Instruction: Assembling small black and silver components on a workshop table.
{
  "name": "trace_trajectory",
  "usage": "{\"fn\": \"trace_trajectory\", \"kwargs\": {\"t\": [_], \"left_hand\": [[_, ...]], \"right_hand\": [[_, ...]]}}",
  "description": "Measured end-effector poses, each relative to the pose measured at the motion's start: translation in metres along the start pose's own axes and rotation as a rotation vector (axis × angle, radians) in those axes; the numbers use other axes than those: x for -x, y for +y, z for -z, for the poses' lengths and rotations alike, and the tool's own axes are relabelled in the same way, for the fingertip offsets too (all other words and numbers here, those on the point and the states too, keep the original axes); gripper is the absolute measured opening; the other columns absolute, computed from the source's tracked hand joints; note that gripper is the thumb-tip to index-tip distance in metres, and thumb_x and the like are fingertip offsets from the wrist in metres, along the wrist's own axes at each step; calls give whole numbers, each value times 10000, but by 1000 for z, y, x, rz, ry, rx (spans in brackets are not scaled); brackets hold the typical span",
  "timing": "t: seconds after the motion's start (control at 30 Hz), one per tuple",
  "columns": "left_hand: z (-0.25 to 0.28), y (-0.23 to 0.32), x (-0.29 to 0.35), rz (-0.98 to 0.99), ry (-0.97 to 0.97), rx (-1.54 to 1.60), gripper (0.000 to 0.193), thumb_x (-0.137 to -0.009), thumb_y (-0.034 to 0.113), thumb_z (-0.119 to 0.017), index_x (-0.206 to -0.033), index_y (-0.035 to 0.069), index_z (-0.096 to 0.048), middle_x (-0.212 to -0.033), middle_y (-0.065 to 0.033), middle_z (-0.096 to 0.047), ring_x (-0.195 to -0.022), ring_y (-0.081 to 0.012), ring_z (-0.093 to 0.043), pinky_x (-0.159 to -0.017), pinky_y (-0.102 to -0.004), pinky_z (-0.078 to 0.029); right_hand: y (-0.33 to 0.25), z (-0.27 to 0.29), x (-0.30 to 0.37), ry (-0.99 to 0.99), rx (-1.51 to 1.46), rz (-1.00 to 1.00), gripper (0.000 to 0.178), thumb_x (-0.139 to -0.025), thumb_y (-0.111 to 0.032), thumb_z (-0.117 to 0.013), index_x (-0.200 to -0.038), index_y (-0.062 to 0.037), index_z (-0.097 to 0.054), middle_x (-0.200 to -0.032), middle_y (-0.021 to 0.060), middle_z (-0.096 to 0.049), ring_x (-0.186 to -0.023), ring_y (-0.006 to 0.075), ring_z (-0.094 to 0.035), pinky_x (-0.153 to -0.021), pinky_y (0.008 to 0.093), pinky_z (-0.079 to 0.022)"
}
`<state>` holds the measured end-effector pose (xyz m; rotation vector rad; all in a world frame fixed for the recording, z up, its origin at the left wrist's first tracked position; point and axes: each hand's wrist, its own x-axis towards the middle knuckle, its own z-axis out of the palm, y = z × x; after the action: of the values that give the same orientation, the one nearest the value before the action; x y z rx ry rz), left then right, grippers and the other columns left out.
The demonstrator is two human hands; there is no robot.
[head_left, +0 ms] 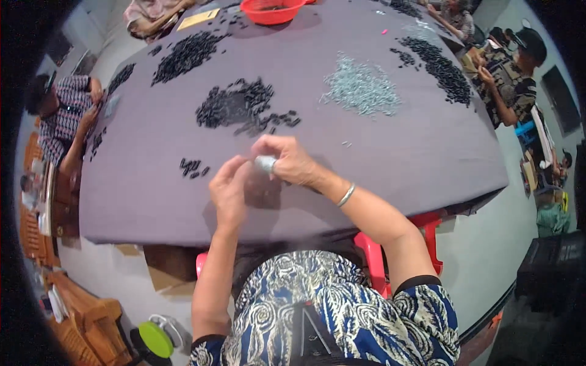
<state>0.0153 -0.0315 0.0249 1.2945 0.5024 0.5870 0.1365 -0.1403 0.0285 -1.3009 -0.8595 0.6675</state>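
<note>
Nearest: patterned blue-and-cream top (305,317), just below the hands. Left hand (228,190) and right hand (289,162) close together over the worktop (146,213) (grey cloth). Right hand is clamped on a pale silvery object (265,163), thumb side toward the left hand; object sits between the two. Left fingers bent right beside it; can't tell if they grip it. Object is blurred, can't tell if it's one piece or several. Metal bangle (347,194) on right wrist.

Around the hands: a few loose black pieces (193,168) left of the left hand. Big black pile (235,102) ahead, slightly left. Silvery pile (364,85) ahead and right, two stray silvery pieces (347,144) nearer the right hand. Red basket (273,12) far ahead. Co-workers sit well left (64,116) and well right (516,79).
</note>
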Motion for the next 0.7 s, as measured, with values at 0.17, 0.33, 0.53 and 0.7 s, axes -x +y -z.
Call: {"fn": "trace_trajectory", "kwargs": {"t": [0.17,0.33,0.53,0.7], "left_hand": [[5,-5,1,-48,-41,6,168,-875,44,-624,-1025,-29,-643,-880,0,-626,-758,-57,-569,-682,-185,-462],[2,-2,0,-279,-48,-401,103,-860,31,-613,-940,-25,-648,-758,5,-561,-707,-65,-513,-640,-213,-424],[-2,2,5,-526,-73,-727,130,-818,-8,-606,-943,-29,-635,-740,-46,-575,-671,-90,-528,-612,-244,-439],[8,-8,6,-398,-63,-579,124,-845,2,-612,-961,-30,-638,-782,-2,-599,-680,-59,-527,-606,-234,-455]], "right_hand": [[-2,-3,-1,2,-26,2,83,-842,-88,-636,-876,-36,-581,-745,-14,-571,-574,35,-509,-443,194,-430],[-4,2,-1,-27,-51,-28,87,-865,-164,-629,-918,-99,-603,-722,-41,-572,-515,42,-531,-385,202,-403],[12,6,-5,-83,-56,-43,112,-861,-155,-621,-910,-59,-590,-803,-25,-595,-658,39,-532,-500,193,-436],[5,-1,-4,-65,24,-27,46,-844,-65,-573,-864,-24,-581,-682,-5,-575,-516,42,-509,-437,217,-436]]}}
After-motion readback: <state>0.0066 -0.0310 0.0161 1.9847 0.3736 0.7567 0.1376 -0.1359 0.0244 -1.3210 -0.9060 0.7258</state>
